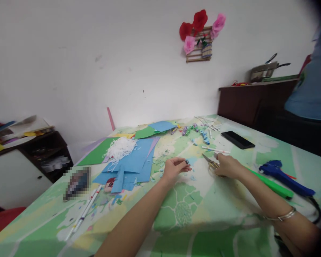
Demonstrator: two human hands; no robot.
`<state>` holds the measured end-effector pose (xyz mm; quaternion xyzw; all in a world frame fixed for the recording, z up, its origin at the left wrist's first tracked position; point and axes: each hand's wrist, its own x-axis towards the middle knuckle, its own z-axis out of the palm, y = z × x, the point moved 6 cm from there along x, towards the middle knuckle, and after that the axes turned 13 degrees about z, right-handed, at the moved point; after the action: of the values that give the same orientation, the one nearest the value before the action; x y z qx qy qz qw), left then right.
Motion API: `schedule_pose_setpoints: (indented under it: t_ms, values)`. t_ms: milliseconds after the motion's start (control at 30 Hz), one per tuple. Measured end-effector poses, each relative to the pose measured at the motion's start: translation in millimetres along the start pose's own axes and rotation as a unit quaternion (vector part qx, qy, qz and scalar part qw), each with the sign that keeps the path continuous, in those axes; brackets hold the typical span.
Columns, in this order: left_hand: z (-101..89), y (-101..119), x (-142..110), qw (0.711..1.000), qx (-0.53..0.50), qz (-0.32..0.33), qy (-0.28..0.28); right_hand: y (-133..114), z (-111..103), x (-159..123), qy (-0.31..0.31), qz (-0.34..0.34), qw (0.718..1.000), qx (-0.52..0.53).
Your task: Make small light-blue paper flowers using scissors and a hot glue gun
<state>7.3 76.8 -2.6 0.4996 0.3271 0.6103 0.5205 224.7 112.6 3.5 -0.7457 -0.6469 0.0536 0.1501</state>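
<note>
My left hand (176,168) hovers over the middle of the table, thumb and fingertips pinched together; whatever they hold, if anything, is too small to make out. To its right, my right hand (228,166) has its fingers closed around the handles of a pair of gold-handled scissors (210,162), whose blades point away to the left. A white stick (216,149) lies just beyond the scissors. Small blue and green paper scraps are scattered around my left hand.
A bundle of white string (121,149) rests on blue paper sheets (146,157) at left. A blue glue gun (286,176), a bright green cutter-like tool (274,186) and a black phone (238,139) lie at right. Beyond the table's right side, a person in blue (311,85) stands.
</note>
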Motion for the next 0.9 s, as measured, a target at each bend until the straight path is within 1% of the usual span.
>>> schedule_pose_setpoints:
  t_ms: [67,133,167,267,333,367,400,500,633,733,800,900]
  values:
    - [-1.0,0,0,1.0,-0.018,0.001,0.004,-1,-2,-2,-0.016,-0.006,0.999,0.035]
    - [-1.8,0,0,0.999,-0.039,0.003,0.013,-2,-2,-8,-0.051,0.0,0.991,0.123]
    - [-2.1,0,1,0.999,-0.047,0.002,0.018,-4,-2,-12,-0.071,0.008,0.98,0.185]
    - [-3.3,0,0,0.998,-0.044,-0.011,0.035,-15,-1,-28,-0.107,0.035,0.926,0.361]
    - [-4.3,0,0,0.998,-0.035,-0.017,0.042,-26,2,-39,-0.126,0.041,0.888,0.44]
    - [-4.7,0,1,0.998,-0.033,-0.016,0.042,-32,4,-44,-0.135,0.033,0.877,0.461]
    - [-5.1,0,1,0.999,-0.033,-0.013,0.041,-39,6,-49,-0.146,0.019,0.872,0.467]
    - [-6.9,2,2,0.999,-0.03,0.004,0.043,-53,10,-61,-0.169,-0.023,0.879,0.445]
    - [-7.8,10,2,0.996,0.013,0.053,0.072,-61,12,-70,-0.19,-0.053,0.877,0.439]
    - [-2.8,17,-1,0.993,0.038,0.083,0.079,-63,14,-72,-0.194,-0.054,0.884,0.423]
    - [1.3,18,-3,0.993,0.038,0.084,0.078,-63,16,-71,-0.191,-0.048,0.889,0.413]
    - [6.2,17,-7,0.994,0.029,0.075,0.077,-63,19,-71,-0.195,-0.043,0.887,0.417]
